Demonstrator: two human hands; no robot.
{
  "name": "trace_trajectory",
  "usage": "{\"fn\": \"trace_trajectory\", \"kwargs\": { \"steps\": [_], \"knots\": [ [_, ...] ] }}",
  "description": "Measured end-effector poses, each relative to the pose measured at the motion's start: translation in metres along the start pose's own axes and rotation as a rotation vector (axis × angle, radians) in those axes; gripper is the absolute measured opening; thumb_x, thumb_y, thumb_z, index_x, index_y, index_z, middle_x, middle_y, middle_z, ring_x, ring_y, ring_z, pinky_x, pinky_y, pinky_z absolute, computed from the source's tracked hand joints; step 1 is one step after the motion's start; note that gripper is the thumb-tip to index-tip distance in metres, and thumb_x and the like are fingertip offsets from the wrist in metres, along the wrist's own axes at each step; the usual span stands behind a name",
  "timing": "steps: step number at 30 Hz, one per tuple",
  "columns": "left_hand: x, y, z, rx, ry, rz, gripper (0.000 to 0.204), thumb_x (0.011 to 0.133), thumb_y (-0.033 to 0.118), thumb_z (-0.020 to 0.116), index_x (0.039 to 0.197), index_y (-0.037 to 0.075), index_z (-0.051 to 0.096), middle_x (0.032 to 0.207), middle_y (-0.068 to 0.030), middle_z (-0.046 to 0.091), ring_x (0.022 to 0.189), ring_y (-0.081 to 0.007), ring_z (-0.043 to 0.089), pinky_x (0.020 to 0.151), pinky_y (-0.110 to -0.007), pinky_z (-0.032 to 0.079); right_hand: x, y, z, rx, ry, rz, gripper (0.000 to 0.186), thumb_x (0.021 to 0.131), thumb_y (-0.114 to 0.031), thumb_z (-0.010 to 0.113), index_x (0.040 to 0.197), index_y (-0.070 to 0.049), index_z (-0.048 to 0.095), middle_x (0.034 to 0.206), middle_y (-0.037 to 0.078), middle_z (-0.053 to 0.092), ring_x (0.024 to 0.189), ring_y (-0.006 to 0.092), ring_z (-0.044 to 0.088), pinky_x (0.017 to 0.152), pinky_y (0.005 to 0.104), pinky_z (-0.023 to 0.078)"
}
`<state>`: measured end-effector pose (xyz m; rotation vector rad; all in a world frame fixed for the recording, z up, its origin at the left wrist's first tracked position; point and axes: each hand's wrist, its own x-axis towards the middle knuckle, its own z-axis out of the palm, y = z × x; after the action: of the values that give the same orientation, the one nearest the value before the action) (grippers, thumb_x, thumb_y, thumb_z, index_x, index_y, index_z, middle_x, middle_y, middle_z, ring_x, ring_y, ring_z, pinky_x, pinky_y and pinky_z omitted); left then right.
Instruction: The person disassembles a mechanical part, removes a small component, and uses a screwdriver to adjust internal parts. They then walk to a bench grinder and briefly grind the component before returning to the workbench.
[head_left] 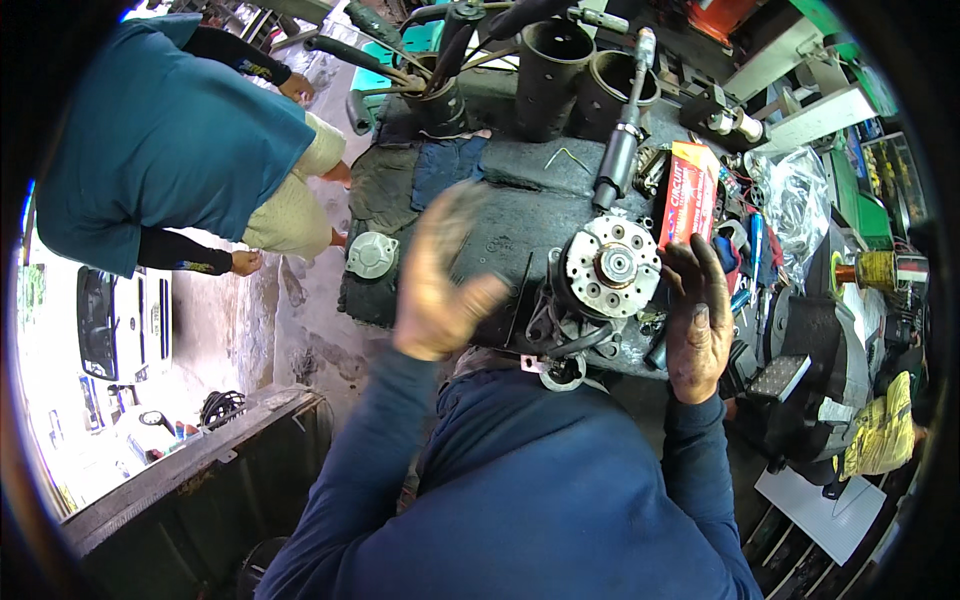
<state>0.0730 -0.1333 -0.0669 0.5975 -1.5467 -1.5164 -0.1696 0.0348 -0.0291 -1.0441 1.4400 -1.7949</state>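
My left hand [440, 285] is raised over the bench, smeared by motion, with its thumb and fingers apart. It holds nothing I can see. My right hand [697, 330] is also open, palm turned inward, its fingertips near an orange-and-white box [690, 190]. Between the hands sits a round metal machine part [612, 268] with a holed, light-grey face and a shaft at its centre. A cable and a bracket [562, 374] show at its near side. Further left on the bench lies a round, light metal cover [372, 255].
Metal cylinders [553, 80] and a pot of bars [436, 105] stand at the back. A black cylindrical tool [620, 160] lies behind the machine part. Small tools and a plastic bag [797, 200] crowd the right. A person in a teal shirt [190, 150] stands at left.
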Motion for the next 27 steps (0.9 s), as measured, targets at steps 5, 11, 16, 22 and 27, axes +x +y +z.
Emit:
{"fn": "trace_trajectory", "kwargs": {
  "steps": [5, 11, 16, 22, 27],
  "knots": [
    [-0.031, -0.026, -0.129, 1.431, -0.073, -0.393, 0.101, 0.067, 0.022, 0.094, 0.154, 0.015, 0.044, 0.153, -0.0288, 0.045, 0.139, -0.0471, 0.046, 0.115, -0.05, 0.043, -0.031, 0.005, -0.049, -0.104, 0.068, 0.191, 0.053, 0.102, -0.018, 0.068, 0.146, 0.004, 0.052, 0.128, 0.011, 0.065, 0.112, 0.0167, 0.063, 0.099, 0.033, 0.05],
    [-0.024, -0.065, -0.155, 1.394, -0.137, -0.417, 0.101, 0.065, 0.007, 0.085, 0.156, 0.016, 0.041, 0.149, -0.0245, 0.049, 0.136, -0.0452, 0.05, 0.113, -0.049, 0.045, -0.061, 0.018, -0.051, -0.221, 0.008, 0.396, 0.048, 0.1, -0.016, 0.072, 0.142, -0.001, 0.057, 0.122, 0.008, 0.065, 0.1, 0.0155, 0.062, 0.091, 0.0327, 0.052],
    [-0.023, -0.053, -0.15, 1.103, 0.085, -0.282, 0.087, 0.069, 0.007, 0.087, 0.147, 0.005, 0.048, 0.133, -0.0199, 0.061, 0.121, -0.0363, 0.062, 0.107, -0.043, 0.049, -0.062, 0.014, -0.045, -0.535, -0.09, 0.264, 0.044, 0.095, -0.016, 0.073, 0.134, 0.002, 0.061, 0.115, 0.015, 0.064, 0.095, 0.023, 0.064, 0.087, 0.0351, 0.052],
    [-0.054, 0.0, -0.075, -1.111, 0.12, -0.436, 0.094, 0.077, 0.051, 0.077, 0.155, 0.009, 0.045, 0.144, -0.0294, 0.053, 0.112, -0.0445, 0.059, 0.091, -0.058, 0.049, -0.07, 0.023, -0.045, -0.52, -0.043, 0.27, 0.04, 0.095, -0.014, 0.073, 0.131, 0.002, 0.063, 0.105, 0.01, 0.063, 0.084, 0.0178, 0.063, 0.077, 0.0317, 0.052],
    [-0.047, 0.029, -0.01, -1.38, -0.179, -0.434, 0.105, 0.086, 0.067, 0.066, 0.165, 0.011, 0.024, 0.136, -0.0389, 0.052, 0.092, -0.0347, 0.063, 0.08, -0.044, 0.052, -0.076, 0.033, -0.044, -0.535, -0.055, 0.295, 0.039, 0.097, -0.016, 0.073, 0.129, 0.003, 0.063, 0.105, 0.01, 0.064, 0.085, 0.017, 0.062, 0.078, 0.0313, 0.051]
  ]
}}
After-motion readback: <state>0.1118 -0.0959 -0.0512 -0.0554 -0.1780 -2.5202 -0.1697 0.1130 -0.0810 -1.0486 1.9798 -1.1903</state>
